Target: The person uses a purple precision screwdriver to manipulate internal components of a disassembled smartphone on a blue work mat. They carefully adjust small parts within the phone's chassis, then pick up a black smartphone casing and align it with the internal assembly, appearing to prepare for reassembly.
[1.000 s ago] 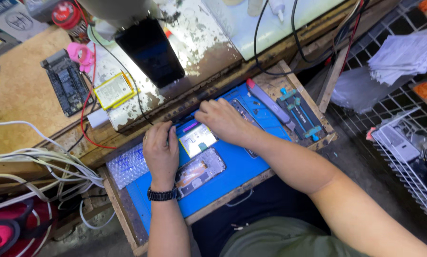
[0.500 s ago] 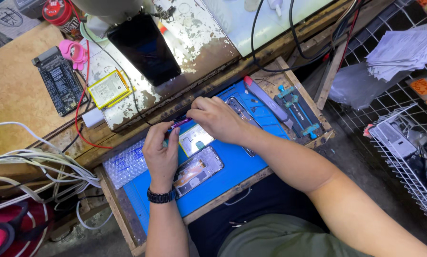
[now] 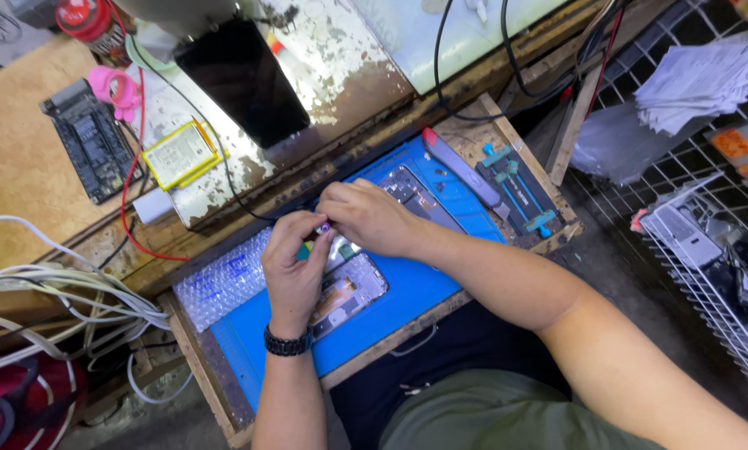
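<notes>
Both hands' grips pinch a small purple tool [image 3: 325, 226] over the phone frame [image 3: 349, 293]; bubble wrap [image 3: 224, 279] beside.

Blue rubber work mat [image 3: 407, 292]; clear bubble-wrap sheet [image 3: 220, 279], dotted pattern; yellow-edged flat battery [image 3: 178, 156]; pink tape roll [image 3: 114, 87]; black wristwatch [image 3: 287, 342]; red wire [image 3: 132, 179].
</notes>
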